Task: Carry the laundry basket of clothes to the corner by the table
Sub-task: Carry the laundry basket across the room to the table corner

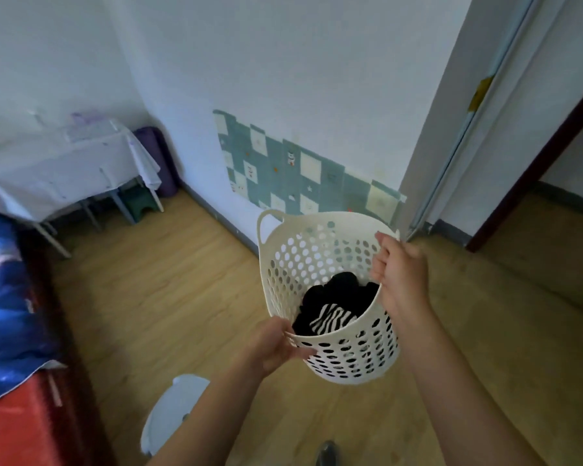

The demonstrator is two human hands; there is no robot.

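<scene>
A cream plastic laundry basket with round holes hangs above the wooden floor, tilted toward me. Black clothes and a black-and-white striped piece lie in its bottom. My left hand grips the near rim. My right hand grips the right rim, fingers over the edge. One loop handle sticks up at the far left of the rim. The table, under a white cloth, stands in the far left corner.
A bed with blue and red covers runs along the left. A white stool stands near my feet. A green stool sits under the table, a purple roll beside it. An open doorway is on the right.
</scene>
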